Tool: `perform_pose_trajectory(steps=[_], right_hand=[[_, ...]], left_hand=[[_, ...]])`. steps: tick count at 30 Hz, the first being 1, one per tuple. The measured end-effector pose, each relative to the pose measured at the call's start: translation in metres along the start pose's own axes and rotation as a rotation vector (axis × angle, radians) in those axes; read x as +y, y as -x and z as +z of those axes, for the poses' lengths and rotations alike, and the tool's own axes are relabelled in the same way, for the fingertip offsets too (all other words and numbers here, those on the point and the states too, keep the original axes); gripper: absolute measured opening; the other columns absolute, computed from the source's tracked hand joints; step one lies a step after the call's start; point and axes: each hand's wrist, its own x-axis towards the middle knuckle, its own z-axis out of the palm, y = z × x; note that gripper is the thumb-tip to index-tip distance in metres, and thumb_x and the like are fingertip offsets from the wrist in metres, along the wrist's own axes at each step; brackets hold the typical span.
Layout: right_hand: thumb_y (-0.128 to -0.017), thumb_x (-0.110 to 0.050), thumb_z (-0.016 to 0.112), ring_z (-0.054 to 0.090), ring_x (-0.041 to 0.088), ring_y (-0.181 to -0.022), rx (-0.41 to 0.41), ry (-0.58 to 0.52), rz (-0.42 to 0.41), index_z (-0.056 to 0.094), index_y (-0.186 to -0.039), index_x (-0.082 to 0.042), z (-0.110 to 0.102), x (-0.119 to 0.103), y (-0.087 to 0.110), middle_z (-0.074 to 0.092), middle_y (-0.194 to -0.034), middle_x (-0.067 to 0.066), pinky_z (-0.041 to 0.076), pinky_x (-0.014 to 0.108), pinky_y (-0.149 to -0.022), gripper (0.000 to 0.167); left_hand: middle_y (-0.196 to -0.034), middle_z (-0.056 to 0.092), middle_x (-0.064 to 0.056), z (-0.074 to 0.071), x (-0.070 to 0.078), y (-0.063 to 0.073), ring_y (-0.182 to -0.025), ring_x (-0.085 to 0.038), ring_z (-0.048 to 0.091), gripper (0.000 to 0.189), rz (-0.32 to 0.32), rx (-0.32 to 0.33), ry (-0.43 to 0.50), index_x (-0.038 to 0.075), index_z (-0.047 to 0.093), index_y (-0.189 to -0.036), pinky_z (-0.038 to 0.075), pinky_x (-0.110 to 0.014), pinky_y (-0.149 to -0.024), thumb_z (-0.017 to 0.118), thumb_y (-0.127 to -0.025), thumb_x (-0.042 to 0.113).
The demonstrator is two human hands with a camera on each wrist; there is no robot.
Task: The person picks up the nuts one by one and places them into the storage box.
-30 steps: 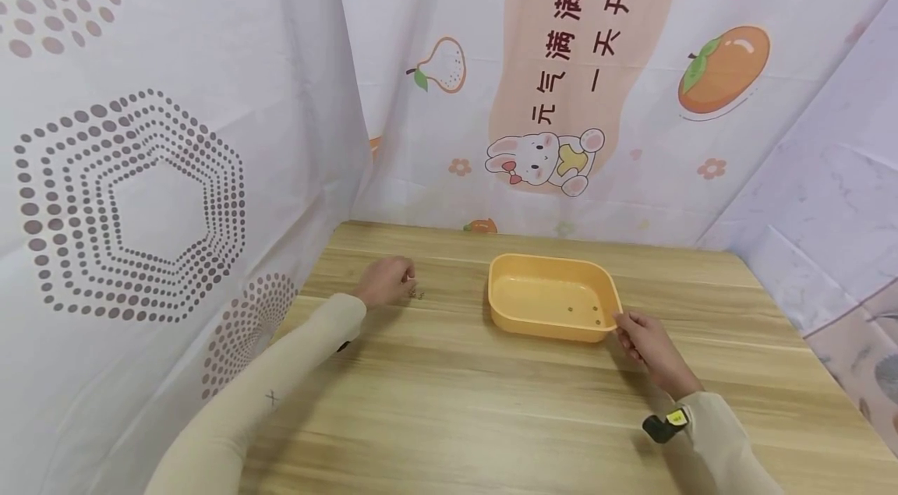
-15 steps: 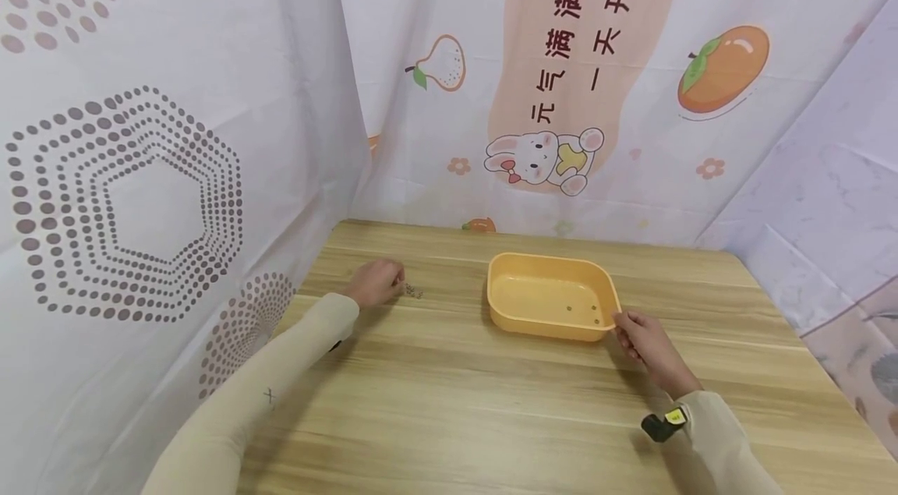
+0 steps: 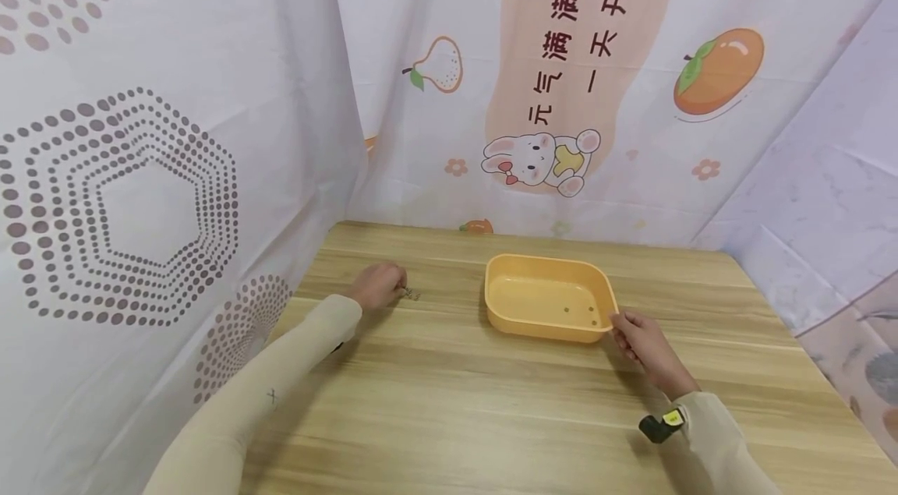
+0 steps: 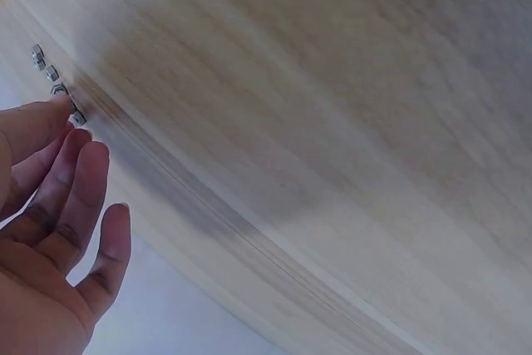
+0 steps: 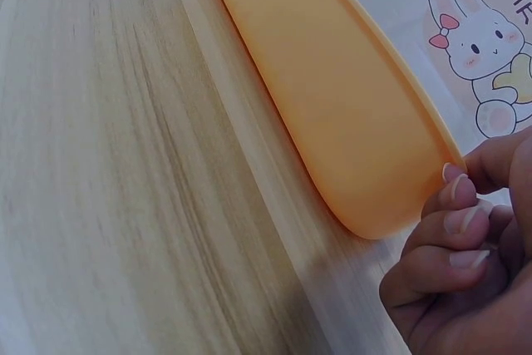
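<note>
My left hand [image 3: 379,285] is at the far left of the table, its thumb and fingertips among several small metal hex nuts [image 4: 51,73]. In the left wrist view the thumb tip presses against one nut [image 4: 58,89] in a pinch; the index fingertip is partly hidden behind the thumb, and the other fingers are loosely bent. My right hand [image 3: 647,347] grips the near right corner of a yellow-orange plastic tray [image 3: 540,327], thumb and index finger on its rim. Inside the tray, toward its right end, lie 3 small nuts [image 3: 567,309].
A wood-grain table [image 3: 449,417] carries everything. Printed white curtains [image 3: 435,136] hang behind it and along both sides, the left one close to my left forearm. A dark device with a yellow label [image 3: 662,426] is strapped at my right wrist.
My left hand has drawn back a little to the left and now has its fingertips at the left side of the loose nuts. The right hand keeps its grip on the tray.
</note>
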Motion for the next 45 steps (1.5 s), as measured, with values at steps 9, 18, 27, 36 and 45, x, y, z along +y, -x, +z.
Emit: perform_pose_trajectory(steps=[9,18,27,36,45], right_hand=[[-0.110,-0.033,0.048,0.041,0.009,-0.056,-0.001,0.011,-0.007,0.049,-0.093,0.010,0.0001,0.0007,-0.0007,0.046,-0.070,0.000,0.036,0.023,-0.049,0.046],[-0.110,-0.033,0.049,0.040,0.009,-0.055,-0.003,-0.009,0.006,0.050,-0.083,-0.004,-0.0002,0.0027,-0.0025,0.046,-0.071,0.000,0.036,0.022,-0.048,0.040],[-0.110,-0.034,0.049,0.040,0.009,-0.056,-0.010,-0.005,-0.004,0.049,-0.086,0.002,-0.0008,0.0015,-0.0017,0.046,-0.071,0.001,0.036,0.023,-0.049,0.043],[-0.110,-0.031,0.048,0.040,0.009,-0.055,-0.005,0.008,-0.014,0.051,-0.090,0.007,-0.0008,0.0029,-0.0016,0.047,-0.070,0.000,0.037,0.023,-0.049,0.044],[-0.111,-0.030,0.047,0.040,0.009,-0.056,0.003,0.011,-0.014,0.052,-0.094,0.010,-0.0005,0.0019,-0.0011,0.047,-0.070,0.000,0.037,0.024,-0.050,0.044]], left_hand=[[-0.089,0.070,-0.001,0.0010,-0.0007,0.0010,-0.080,-0.015,0.066,0.008,0.004,0.019,0.015,0.008,0.072,-0.091,0.056,-0.034,-0.071,0.079,-0.091,0.011],[-0.086,0.069,0.001,0.0005,-0.0004,-0.0002,-0.077,-0.013,0.064,0.009,0.011,0.000,0.008,0.010,0.071,-0.086,0.056,-0.034,-0.070,0.078,-0.091,0.009],[-0.065,0.053,0.004,-0.0023,0.0004,-0.0007,-0.061,-0.011,0.044,0.029,0.059,0.016,-0.033,0.013,0.057,-0.066,0.042,-0.027,-0.057,0.064,-0.087,-0.005],[-0.074,0.055,0.000,-0.0051,0.0054,0.0029,-0.065,-0.015,0.048,0.022,-0.007,-0.098,-0.060,0.008,0.060,-0.078,0.049,-0.032,-0.061,0.063,-0.100,0.007],[-0.076,0.058,-0.001,-0.0061,0.0073,0.0033,-0.066,-0.015,0.049,0.018,-0.016,-0.103,-0.075,0.007,0.063,-0.081,0.050,-0.031,-0.061,0.065,-0.098,0.005]])
